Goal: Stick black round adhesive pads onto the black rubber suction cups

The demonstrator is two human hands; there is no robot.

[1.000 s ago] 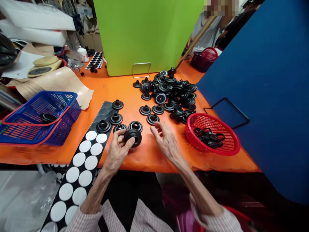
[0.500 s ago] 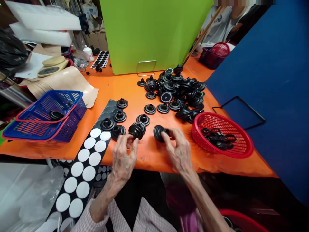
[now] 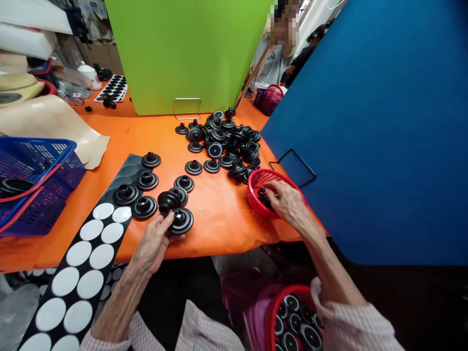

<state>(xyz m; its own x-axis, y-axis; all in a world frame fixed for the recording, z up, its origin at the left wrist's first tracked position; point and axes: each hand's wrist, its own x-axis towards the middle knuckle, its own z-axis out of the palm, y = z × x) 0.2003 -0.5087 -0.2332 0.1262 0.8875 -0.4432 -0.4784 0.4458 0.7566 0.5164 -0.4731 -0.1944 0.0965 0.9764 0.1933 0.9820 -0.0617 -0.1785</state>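
Observation:
My left hand (image 3: 157, 239) is closed on a black stepped disc with a raised hub (image 3: 182, 222), tilted just above the table's near part. Another black disc (image 3: 168, 200) leans against others right behind it. My right hand (image 3: 287, 202) reaches into the red basket (image 3: 258, 204) at the right, fingers curled among small black parts (image 3: 262, 193); what the fingertips pinch is partly hidden. Several similar discs (image 3: 145, 207) stand hub up to the left, some on a black strip with round white stickers (image 3: 78, 253).
A heap of black discs (image 3: 237, 139) lies at the back. A green board (image 3: 183, 53) and a blue board (image 3: 365, 146) stand behind and to the right. At the left is a blue basket (image 3: 54, 204). Below the table edge, a red container (image 3: 272, 317) holds more discs. A person (image 3: 272, 63) is behind.
My right hand has moved away from the disc it was holding and into the red basket. My left hand now holds a disc tilted toward me. The view has turned right.

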